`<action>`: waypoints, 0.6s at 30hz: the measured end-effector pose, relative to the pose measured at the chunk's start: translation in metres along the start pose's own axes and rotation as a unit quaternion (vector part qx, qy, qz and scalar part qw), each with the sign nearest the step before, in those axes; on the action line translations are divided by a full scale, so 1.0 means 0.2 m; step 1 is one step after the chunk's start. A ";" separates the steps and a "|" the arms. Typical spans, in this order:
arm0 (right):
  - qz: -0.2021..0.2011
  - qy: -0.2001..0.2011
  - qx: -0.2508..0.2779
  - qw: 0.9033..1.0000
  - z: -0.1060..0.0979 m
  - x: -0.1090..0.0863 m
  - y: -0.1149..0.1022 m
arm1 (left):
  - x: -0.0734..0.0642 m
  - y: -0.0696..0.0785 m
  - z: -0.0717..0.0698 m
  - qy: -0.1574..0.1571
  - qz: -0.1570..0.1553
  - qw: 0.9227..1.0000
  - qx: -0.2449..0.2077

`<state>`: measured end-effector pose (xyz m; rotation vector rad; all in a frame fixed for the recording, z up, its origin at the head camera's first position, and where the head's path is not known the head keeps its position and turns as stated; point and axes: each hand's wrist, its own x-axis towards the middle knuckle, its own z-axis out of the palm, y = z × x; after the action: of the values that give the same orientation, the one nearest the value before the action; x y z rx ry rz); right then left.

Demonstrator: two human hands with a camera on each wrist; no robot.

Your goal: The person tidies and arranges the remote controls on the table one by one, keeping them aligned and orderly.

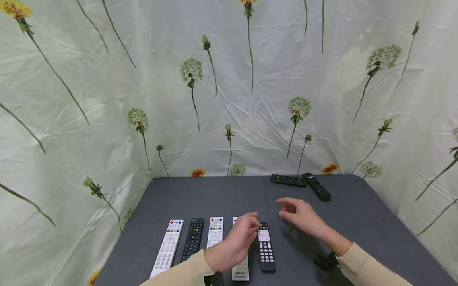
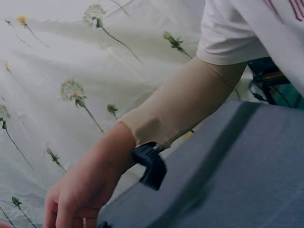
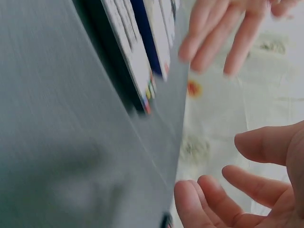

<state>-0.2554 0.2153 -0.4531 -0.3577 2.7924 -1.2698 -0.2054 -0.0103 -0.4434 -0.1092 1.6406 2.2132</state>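
My left hand [image 1: 237,240] is over a white remote control [image 1: 241,272], covering its middle in the head view. Its fingers hang loosely extended in the right wrist view, with nothing between them. Just right of it lies a black remote with white keys [image 1: 266,254]. Further right, my right hand [image 1: 304,216] hovers over the dark tabletop, thumb and fingers apart and holding nothing. To the left, a white remote [image 1: 215,232], a black remote [image 1: 193,238] and another white remote [image 1: 168,246] lie side by side, partly hidden by the left forearm.
Two black remotes, one crosswise [image 1: 288,180] and one slanted [image 1: 317,187], lie near the back edge of the dark grey table [image 1: 207,194]. A pale curtain [image 1: 222,99] with printed dandelions hangs behind and at both sides. Each wrist wears a black device [image 1: 326,261].
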 end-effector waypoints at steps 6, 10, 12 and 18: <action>-0.018 0.014 -0.055 0.998 -0.19 0.20 0.06 | 0.08 0.05 0.07 -0.007 0.019 0.999 -0.033; -0.019 -0.006 -0.071 0.997 -0.28 0.31 0.12 | 0.17 0.07 0.12 -0.014 0.021 0.999 -0.044; -0.019 -0.013 -0.084 0.996 -0.31 0.36 0.15 | 0.23 0.08 0.13 -0.013 0.021 0.999 -0.047; -0.029 -0.021 -0.165 0.986 -0.31 0.51 0.26 | 0.38 0.08 0.12 0.018 0.013 0.998 -0.055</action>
<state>-0.3733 0.2704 -0.4452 -0.4767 2.9730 -0.7921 -0.2775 0.0279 -0.4428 -0.1607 1.5458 2.3346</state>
